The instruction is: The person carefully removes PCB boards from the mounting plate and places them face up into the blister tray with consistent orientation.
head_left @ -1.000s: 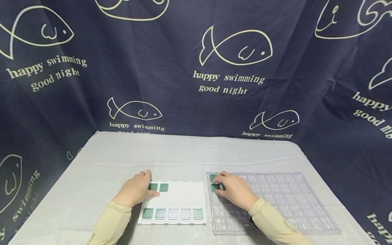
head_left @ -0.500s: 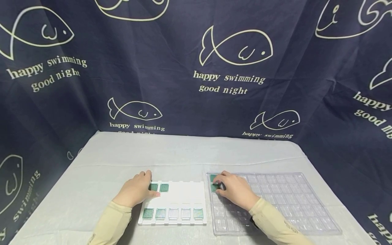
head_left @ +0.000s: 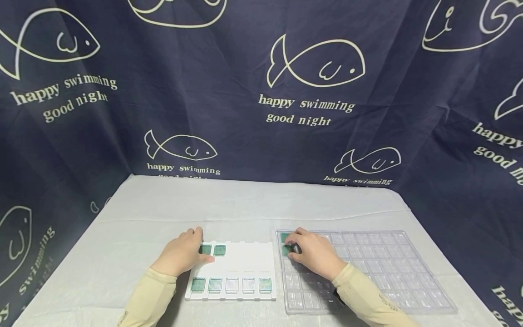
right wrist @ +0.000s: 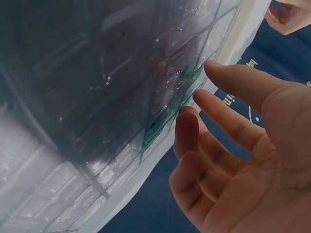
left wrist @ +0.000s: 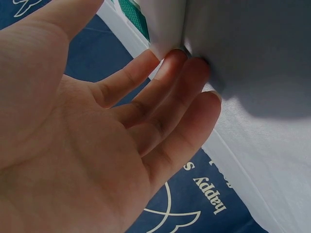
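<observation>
My left hand [head_left: 181,251] holds the left end of a white tray [head_left: 245,261], thumb on its top and fingers against its far-left side. In the left wrist view the fingertips [left wrist: 197,70] press against the tray's side. Green square circuit boards [head_left: 219,250] sit in its far and near rows. My right hand [head_left: 314,253] reaches over the far-left corner of a clear compartment tray [head_left: 367,259], where green boards [right wrist: 160,121] lie in compartments. Its thumb and forefinger are at the edges of a board there, and I cannot tell whether they pinch it.
Both trays lie side by side on a white-covered table [head_left: 229,200], a narrow gap between them. Dark blue cloth [head_left: 245,91] with fish drawings and lettering hangs behind and at both sides. Near-row boards [head_left: 231,285] in the white tray partly shine with glare.
Both hands stay in nearly the same place. A thin dark edge now shows under the right fingertips at the board. Otherwise only the head view has shifted slightly.
</observation>
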The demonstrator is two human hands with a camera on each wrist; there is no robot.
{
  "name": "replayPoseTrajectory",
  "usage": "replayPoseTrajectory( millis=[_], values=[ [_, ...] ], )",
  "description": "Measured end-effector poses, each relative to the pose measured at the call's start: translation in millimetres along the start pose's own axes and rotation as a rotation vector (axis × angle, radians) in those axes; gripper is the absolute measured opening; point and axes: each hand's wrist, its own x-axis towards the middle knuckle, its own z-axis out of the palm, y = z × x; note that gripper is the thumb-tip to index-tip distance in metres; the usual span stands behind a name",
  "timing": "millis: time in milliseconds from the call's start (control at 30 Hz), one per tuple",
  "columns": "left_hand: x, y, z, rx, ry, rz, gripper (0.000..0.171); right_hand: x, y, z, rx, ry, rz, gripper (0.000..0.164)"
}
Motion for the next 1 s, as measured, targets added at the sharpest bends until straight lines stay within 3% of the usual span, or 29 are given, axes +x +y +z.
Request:
replayPoseTrajectory(
  millis=[1000],
  values=[
    [-0.6,0.9,-0.8,-0.007,0.009,0.007,0.062,13,-14,-11,0.032,0.040,-0.051,0.032]
  ],
)
